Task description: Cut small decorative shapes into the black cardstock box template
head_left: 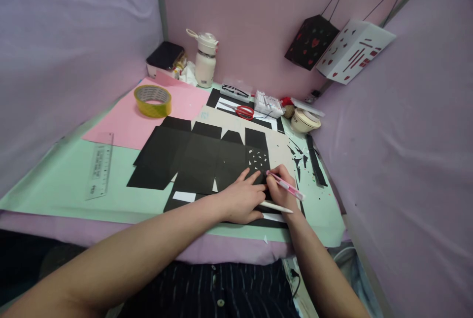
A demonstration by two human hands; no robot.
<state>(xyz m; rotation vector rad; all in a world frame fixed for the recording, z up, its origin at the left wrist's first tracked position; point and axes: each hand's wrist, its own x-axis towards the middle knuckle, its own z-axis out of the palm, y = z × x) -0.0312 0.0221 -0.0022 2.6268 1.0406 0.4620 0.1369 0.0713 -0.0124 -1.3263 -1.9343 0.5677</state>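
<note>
A black card box template (202,153) with flaps lies unfolded on the table. Its right panel carries a patch of small cut-out shapes (257,159). Flat on the card's lower right, with fingers spread, rests my left hand (242,199). A white pointed stick (277,206) sticks out from beside its fingers; whether they grip it I cannot tell. My right hand (280,187) is closed around a slim pink craft knife (286,186). The knife's tip is down at the panel, just below the cut-outs, close to my left fingertips.
Red-handled scissors (244,112), a box of white sticks (268,104) and a white bottle (205,61) stand or lie behind. Yellow tape (152,101) sits on pink paper (120,123); a clear ruler (99,166) is left. Black scraps (298,160) litter the right. Two paper lanterns (312,42) hang above.
</note>
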